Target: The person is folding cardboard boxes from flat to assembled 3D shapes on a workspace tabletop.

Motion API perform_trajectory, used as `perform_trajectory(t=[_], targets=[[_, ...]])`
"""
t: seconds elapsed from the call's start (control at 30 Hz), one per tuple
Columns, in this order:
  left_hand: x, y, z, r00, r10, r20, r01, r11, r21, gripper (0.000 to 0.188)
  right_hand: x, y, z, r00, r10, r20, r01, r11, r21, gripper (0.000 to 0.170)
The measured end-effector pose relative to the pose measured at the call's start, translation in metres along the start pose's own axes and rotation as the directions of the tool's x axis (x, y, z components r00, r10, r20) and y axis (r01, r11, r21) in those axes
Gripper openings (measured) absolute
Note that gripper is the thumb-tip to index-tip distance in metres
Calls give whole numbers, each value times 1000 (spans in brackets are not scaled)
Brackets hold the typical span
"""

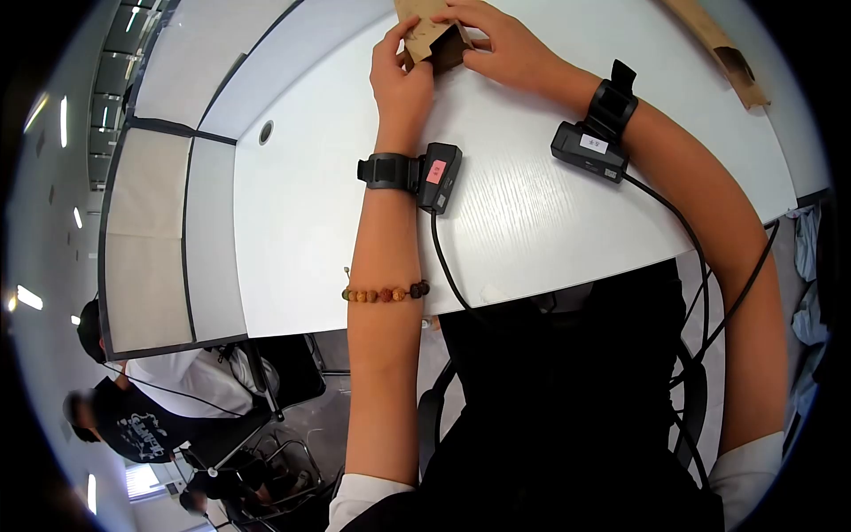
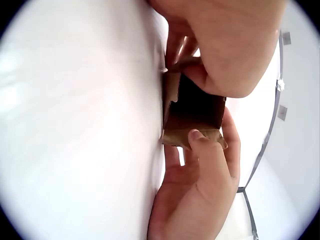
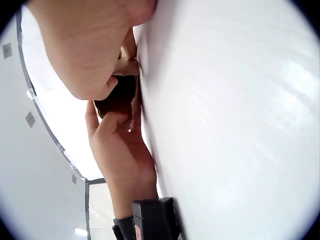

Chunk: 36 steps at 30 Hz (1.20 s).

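A small brown cardboard box (image 1: 424, 43) stands at the far side of the white table (image 1: 505, 208), its open end facing me. My left hand (image 1: 401, 89) grips the box's left side, thumb at the near edge and fingers along the outside. From the other side my right hand (image 1: 507, 46) holds it too. In the left wrist view, the right thumb (image 2: 200, 142) presses on a cardboard flap (image 2: 175, 139) at the opening. The box's dark inside (image 3: 120, 95) shows between both hands in the right wrist view. Part of the box is hidden behind the hands.
A long piece of cardboard (image 1: 722, 58) lies along the table's far right side. A round cable hole (image 1: 266, 132) is at the left, by a partition (image 1: 208, 239). Black cables (image 1: 448, 275) hang from both wrist cameras. People (image 1: 142, 421) sit beyond the partition.
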<state>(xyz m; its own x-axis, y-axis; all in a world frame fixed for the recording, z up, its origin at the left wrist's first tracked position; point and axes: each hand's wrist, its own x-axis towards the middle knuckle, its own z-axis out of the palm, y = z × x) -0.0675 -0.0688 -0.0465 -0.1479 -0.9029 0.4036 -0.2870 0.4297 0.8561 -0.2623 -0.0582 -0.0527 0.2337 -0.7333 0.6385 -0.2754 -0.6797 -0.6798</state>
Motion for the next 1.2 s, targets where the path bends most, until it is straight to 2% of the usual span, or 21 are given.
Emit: perform_trajectory(t=[0.03, 0.13, 0.23, 0.47, 0.63, 0.73, 0.83, 0.93, 1.03, 1.13, 1.2], targets=[[1, -3, -1, 1000, -10, 13, 10, 998, -57, 54, 1, 1, 0, 1000, 6, 2, -6, 1000, -24, 53], [4, -10, 3, 993, 113, -45, -119, 982, -149, 42, 1, 5, 0, 996, -79, -28, 76, 991, -108, 53], [2, -7, 3, 997, 67, -46, -76, 968, -238, 35, 1, 11, 2, 995, -87, -40, 82, 988, -130, 52], [1, -6, -3, 998, 69, -2, -67, 962, -263, 34, 1, 19, 4, 993, -113, -37, 107, 985, -132, 49], [1, -3, -5, 996, 93, -3, -92, 975, -204, 34, 1, 14, 3, 994, -98, -37, 92, 984, -154, 52], [0, -2, -3, 997, 78, -14, -80, 973, -217, 31, 0, 0, -1, 996, 83, 31, -84, 996, 44, 57], [1, -3, -3, 1000, 21, -11, -23, 956, -291, 25, -2, 0, 0, 1000, -7, -7, 7, 1000, -10, 58], [1, -5, -2, 999, 50, -19, -53, 967, -250, 21, 1, 11, 3, 995, -94, -42, 88, 990, -114, 57], [2, -6, -3, 998, 63, -7, -63, 968, -242, 20, 0, 15, 4, 992, -110, -58, 98, 978, -186, 55], [2, -4, -2, 998, 68, 20, -59, 958, -281, 20, -1, 6, 1, 995, 5, -97, -18, 990, -140, 54], [0, 1, -2, 998, 62, 9, -57, 966, -251, 21, -4, -9, -4, 992, 84, -92, -86, 996, -23, 53]])
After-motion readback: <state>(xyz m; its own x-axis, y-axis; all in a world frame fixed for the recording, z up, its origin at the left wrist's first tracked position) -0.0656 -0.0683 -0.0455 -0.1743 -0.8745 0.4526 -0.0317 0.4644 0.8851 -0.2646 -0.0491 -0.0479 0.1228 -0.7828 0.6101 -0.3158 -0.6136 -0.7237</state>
